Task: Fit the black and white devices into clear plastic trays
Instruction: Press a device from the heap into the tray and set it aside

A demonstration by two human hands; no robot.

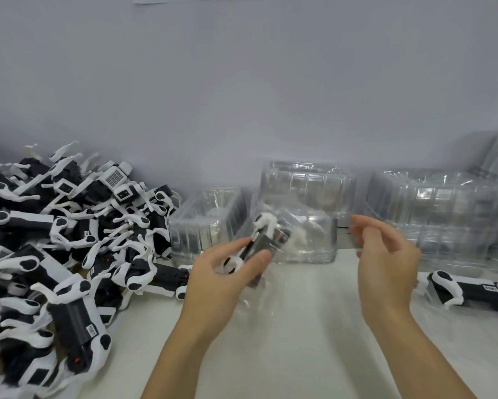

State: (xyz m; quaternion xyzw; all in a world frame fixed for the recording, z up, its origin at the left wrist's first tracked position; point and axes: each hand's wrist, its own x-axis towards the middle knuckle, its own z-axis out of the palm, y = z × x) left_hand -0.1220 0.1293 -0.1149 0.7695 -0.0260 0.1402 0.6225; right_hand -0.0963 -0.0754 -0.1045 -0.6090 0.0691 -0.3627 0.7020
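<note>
Over the bench [314, 326] your left hand [222, 272] gripped a device [259, 246], mid-fit into the clear tray [305, 240]; right hand [386, 254] pinched its edge; next you'd need to press it home.

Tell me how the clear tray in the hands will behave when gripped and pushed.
The tray is thin clear plastic, so it likely flexes and feels light. Its glossy walls look slippery, so a one-sided grip by the left hand may slide. The device inside probably makes it lopsided and apt to tip; the right hand at the far edge should steady it.
</note>
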